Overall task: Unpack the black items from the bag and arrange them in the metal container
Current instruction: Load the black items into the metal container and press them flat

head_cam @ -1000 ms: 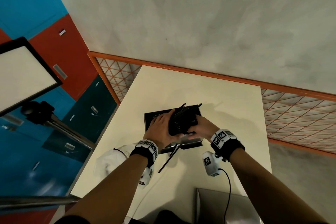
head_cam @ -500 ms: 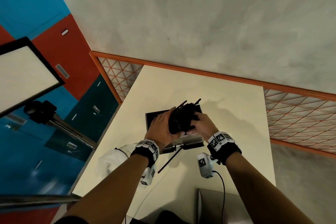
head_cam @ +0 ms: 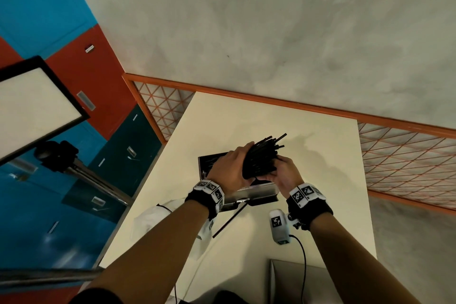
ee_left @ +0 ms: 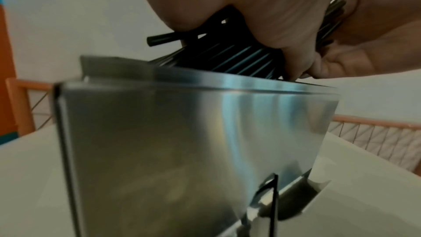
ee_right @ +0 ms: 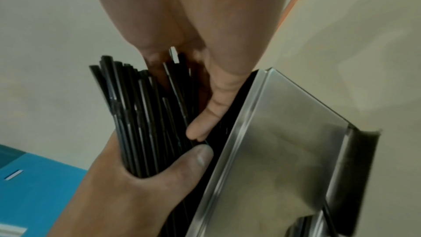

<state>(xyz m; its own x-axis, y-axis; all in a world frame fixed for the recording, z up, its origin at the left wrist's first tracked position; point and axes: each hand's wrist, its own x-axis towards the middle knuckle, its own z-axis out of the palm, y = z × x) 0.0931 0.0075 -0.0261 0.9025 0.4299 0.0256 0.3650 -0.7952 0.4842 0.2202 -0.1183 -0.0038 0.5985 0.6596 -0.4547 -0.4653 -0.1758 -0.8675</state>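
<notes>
Both hands are wrapped round the bundle of black straws: left hand clamps it from one side, right hand cups it from the other, fingers curled. I hold the bundle tilted just above the open metal container on the cream table. One stray straw lies beside the container, near the white bag.

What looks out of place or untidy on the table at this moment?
One black straw lies alone on the table, beside the metal container, apart from the bundle of straws that both hands hold above it. The bundle's far ends fan out unevenly, and one straw crosses the others.
</notes>
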